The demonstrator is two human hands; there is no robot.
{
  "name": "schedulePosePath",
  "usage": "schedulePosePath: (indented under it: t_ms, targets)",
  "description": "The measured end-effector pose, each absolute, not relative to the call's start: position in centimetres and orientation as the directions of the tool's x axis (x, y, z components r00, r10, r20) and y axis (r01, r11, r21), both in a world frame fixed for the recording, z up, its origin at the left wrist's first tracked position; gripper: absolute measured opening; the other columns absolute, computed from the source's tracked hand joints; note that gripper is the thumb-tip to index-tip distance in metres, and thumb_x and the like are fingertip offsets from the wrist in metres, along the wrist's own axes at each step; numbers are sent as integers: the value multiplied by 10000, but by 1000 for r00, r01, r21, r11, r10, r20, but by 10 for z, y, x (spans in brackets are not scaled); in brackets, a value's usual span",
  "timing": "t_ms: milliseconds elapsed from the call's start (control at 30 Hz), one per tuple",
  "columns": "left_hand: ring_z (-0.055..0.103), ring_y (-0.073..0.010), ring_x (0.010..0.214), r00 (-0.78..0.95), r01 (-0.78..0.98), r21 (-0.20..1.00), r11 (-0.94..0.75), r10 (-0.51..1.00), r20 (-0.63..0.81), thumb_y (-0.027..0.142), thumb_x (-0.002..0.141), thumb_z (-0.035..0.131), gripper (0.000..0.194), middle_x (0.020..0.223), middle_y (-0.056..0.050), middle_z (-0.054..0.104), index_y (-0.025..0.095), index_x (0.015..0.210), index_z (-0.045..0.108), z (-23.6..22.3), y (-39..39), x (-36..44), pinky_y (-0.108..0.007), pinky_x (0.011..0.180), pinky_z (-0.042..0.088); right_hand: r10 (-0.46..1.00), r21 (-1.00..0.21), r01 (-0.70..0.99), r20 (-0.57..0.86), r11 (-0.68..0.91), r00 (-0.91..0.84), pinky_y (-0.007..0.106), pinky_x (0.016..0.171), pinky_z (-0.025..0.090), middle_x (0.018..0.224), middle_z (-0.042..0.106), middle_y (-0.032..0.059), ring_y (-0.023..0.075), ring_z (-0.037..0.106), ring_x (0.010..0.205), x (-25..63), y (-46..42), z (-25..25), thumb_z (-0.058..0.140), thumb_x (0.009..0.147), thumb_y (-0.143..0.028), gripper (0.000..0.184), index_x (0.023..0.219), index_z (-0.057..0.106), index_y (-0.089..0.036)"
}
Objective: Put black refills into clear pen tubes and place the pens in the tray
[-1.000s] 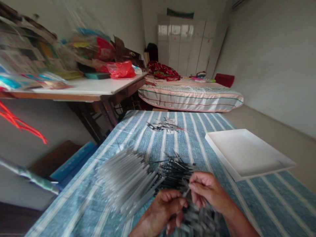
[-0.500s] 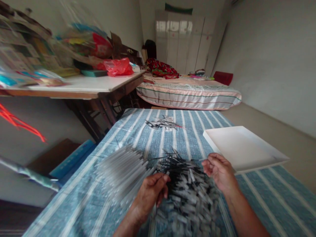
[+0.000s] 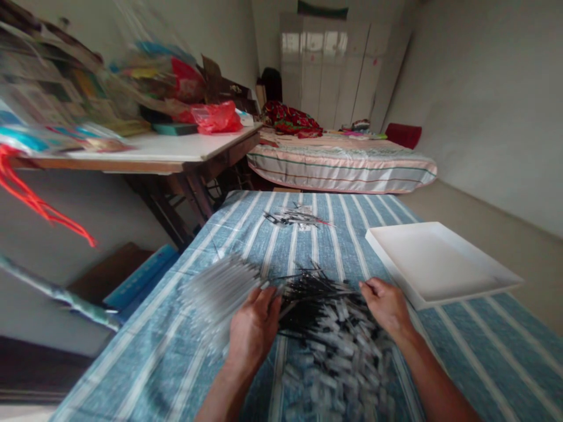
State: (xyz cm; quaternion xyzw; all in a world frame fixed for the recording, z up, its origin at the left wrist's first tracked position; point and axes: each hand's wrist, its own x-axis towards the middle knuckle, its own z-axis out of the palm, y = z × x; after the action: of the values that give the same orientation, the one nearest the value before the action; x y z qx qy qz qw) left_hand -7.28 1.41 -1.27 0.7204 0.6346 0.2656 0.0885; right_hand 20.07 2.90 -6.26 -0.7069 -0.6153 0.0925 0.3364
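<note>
A heap of thin black and clear pen-like parts (image 3: 325,316) lies on the blue striped tablecloth (image 3: 484,351) in front of me. To its left is a bundle of clear tubes (image 3: 215,287). My left hand (image 3: 253,328) rests with fingers stretched out flat where the clear tubes meet the black heap. At the heap's right edge, my right hand (image 3: 385,305) has its fingers curled inward. What those fingers hold, if anything, is hidden.
A white shallow tray (image 3: 440,264) sits on the cloth to the right. A small pile of dark parts (image 3: 297,218) lies at the far end. A cluttered wooden table (image 3: 167,152) stands at left. A bed (image 3: 343,167) and a wardrobe (image 3: 334,70) stand beyond.
A second ago both hands were pinched together over the heap. They have since moved apart: the left to the clear tubes, fingers flattened, and the right to the heap's right edge.
</note>
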Motion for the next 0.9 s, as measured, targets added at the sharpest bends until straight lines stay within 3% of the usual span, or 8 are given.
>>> schedulePosePath:
  t_ms: [133,267,433,667,800,900]
  targets:
    - [597,-185,786,56,951,280,-126,967,247,244,864,409,227,862,-61,595,176,890,624,-12,14,-76,-260,673,448,908,-499,866,349,-28,230,242,493,319,501,590,28,154,522,484,201,29,-65,407,832,-448,390,583,586,-207]
    - [580,-220,862,75,970,211,-124,971,227,187,845,434,197,894,-85,591,156,869,627,-10,13,-76,-303,738,453,888,-499,866,393,-10,237,241,484,321,540,630,40,160,548,491,199,28,-67,414,832,-441,370,650,640,-210]
    - [569,-225,870,79,970,210,-123,975,208,178,822,472,158,899,-92,595,153,872,620,-11,12,-76,-312,748,449,869,-508,861,426,2,249,240,489,329,541,633,40,161,561,493,198,26,-67,418,835,-440,365,674,648,-207]
    - [587,-246,836,59,960,247,-135,954,293,188,817,473,163,887,-96,613,150,875,620,-13,11,-75,-323,700,447,824,-488,873,486,-20,290,248,509,357,571,651,56,170,577,494,196,25,-68,426,840,-425,347,709,643,-187]
    - [591,-204,792,89,945,272,-183,941,325,247,869,434,207,860,-77,619,163,891,622,-17,7,-68,-290,677,447,792,-477,878,525,-29,311,257,537,389,592,658,54,181,601,520,196,25,-67,448,838,-406,316,750,643,-175]
    - [586,-166,745,169,913,293,-283,918,359,266,885,419,233,800,-52,612,179,821,625,-23,3,-58,-257,663,448,792,-485,872,554,59,255,264,617,438,677,680,64,186,630,621,195,26,-66,468,835,-382,281,775,642,-171]
